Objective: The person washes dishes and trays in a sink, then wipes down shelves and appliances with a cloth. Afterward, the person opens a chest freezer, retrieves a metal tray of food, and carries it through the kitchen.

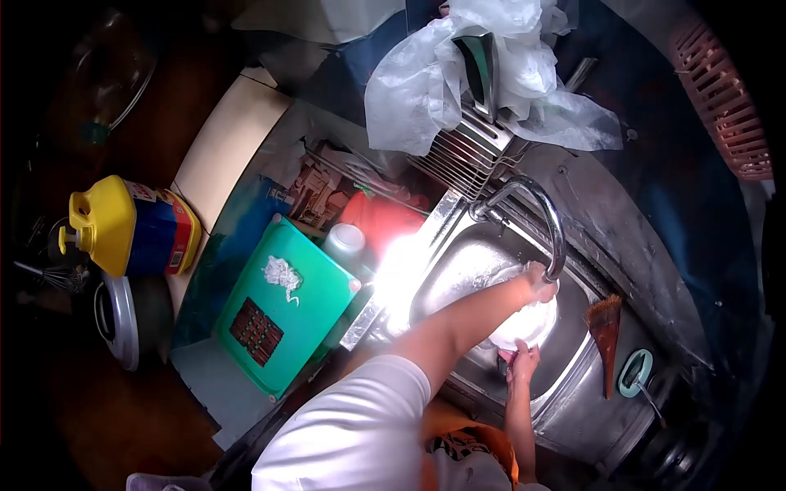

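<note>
A round white dish, perhaps a bowl, is tilted over the steel sink; glare washes out its surface. My left hand reaches across to its far edge, just under the curved tap. The fingers look curled onto the dish, though part of them is hidden. At the near rim, my right hand is closed on the dish. Something pinkish shows beside the right fingers, too small to tell. Whitish foam or water lies in the sink behind the dish.
Left of the sink lies a green board with a white clump and a dark slatted mat. A white cup stands behind it. A brush and a teal-rimmed tool lie right. Further left is a yellow jug.
</note>
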